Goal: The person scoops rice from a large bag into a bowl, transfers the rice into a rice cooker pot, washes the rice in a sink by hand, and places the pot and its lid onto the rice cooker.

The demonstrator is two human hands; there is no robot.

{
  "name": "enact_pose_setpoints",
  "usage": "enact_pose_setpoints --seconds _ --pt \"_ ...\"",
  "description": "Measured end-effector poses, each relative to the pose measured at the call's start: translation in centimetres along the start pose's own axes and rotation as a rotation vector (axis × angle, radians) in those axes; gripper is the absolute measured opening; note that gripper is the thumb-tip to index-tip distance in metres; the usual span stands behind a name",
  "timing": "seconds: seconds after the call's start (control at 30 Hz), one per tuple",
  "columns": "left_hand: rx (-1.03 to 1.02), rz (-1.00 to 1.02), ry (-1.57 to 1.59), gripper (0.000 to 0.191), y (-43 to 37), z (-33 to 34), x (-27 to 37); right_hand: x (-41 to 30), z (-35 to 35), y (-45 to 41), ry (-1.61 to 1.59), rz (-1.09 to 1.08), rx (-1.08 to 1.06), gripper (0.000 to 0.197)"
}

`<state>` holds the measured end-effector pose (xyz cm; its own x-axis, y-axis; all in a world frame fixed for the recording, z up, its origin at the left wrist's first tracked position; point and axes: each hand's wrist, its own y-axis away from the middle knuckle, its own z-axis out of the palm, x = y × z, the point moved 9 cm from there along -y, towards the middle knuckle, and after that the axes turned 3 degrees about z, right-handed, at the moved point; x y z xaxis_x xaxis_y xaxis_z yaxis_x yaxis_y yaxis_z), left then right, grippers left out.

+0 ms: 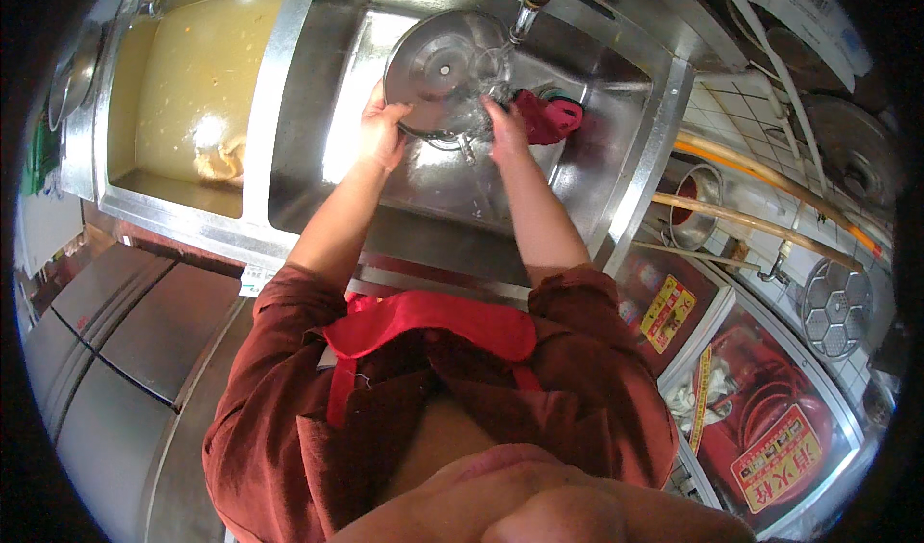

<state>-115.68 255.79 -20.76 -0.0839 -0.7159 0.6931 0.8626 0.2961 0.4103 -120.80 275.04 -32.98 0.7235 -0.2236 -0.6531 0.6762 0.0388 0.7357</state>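
Observation:
A round steel pot lid (433, 59) is tilted under running water in the right basin of a steel sink (325, 110). My left hand (386, 128) grips its lower left rim, thumb on top. At its lower right edge is my right hand (505, 128), with a dark thing, perhaps a scrubber, at its fingertips; water blurs the contact. The faucet (529, 12) runs above the lid's right side. Beside my right hand, a red cloth or glove (552, 117) lies in the basin. Under the lid, part of a metal thing with a short handle (465, 149) shows.
Cloudy yellowish water (209, 74) fills the left basin, with a pale soaked thing (220, 160) in it. Wooden poles (751, 218) jut out at the right, near a metal pot (693, 203). A glass-fronted fire hose cabinet (765, 427) stands lower right. A metal bowl (76, 74) is at the far left.

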Motion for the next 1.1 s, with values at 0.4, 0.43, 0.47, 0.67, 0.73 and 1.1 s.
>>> enact_pose_setpoints --seconds 0.4,0.43,0.47,0.67,0.73,1.1 --pt "-0.082 -0.004 -0.566 0.062 -1.7 -1.5 0.7 -2.9 -1.7 -3.6 0.251 0.007 -0.175 0.024" --pt "-0.09 -0.092 -0.579 0.063 -2.3 -1.8 0.5 -6.2 0.1 -2.3 0.471 -0.095 -0.234 0.022" --pt "-0.106 -0.142 -0.63 0.066 -2.7 -1.5 0.9 -8.6 1.4 -1.3 0.427 -0.153 -0.279 0.022" --pt "-0.039 -0.102 -0.372 0.051 -3.3 2.3 2.1 -3.6 0.0 -0.7 0.041 -0.073 -0.019 0.037" --pt "0.11 -0.164 -0.348 0.045 -1.7 -0.4 -1.1 1.1 1.9 1.2 -0.424 0.026 -0.046 0.037" --pt "-0.172 0.025 -1.105 0.041 -0.5 -5.1 -2.0 -3.4 -0.8 1.0 0.396 -0.151 0.012 0.03"
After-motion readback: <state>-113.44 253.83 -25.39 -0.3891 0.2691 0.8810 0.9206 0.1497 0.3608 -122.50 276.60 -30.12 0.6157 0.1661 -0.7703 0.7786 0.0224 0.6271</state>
